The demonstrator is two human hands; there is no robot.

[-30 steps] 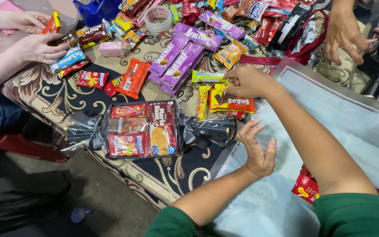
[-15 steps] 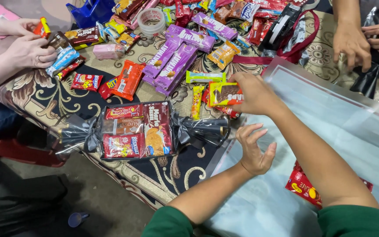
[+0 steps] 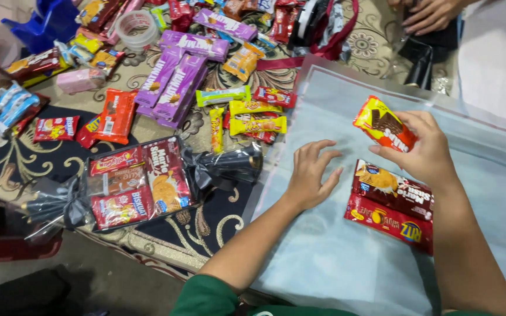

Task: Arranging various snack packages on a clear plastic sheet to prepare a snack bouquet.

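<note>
Over clear wrap (image 3: 346, 257) — right fingers (image 3: 408, 126) pinch snack packet (image 3: 383, 124), left fingers (image 3: 323, 153) spread.

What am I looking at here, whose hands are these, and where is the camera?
There is no machine here: a person wears a camera on the head, so the single view looks down at their own two bare hands. The right hand holds up a small red and yellow snack packet. The left hand rests flat, fingers spread, on a clear plastic sheet laid over the table. On that sheet, under the right hand, lie two red biscuit packs side by side. To the left sits a finished bundle of biscuit packs wrapped in clear film with dark ribbon bows at both ends. Beyond it lie many loose sweets, among them purple wafer packs. Another person's hand shows at the top edge.
</note>
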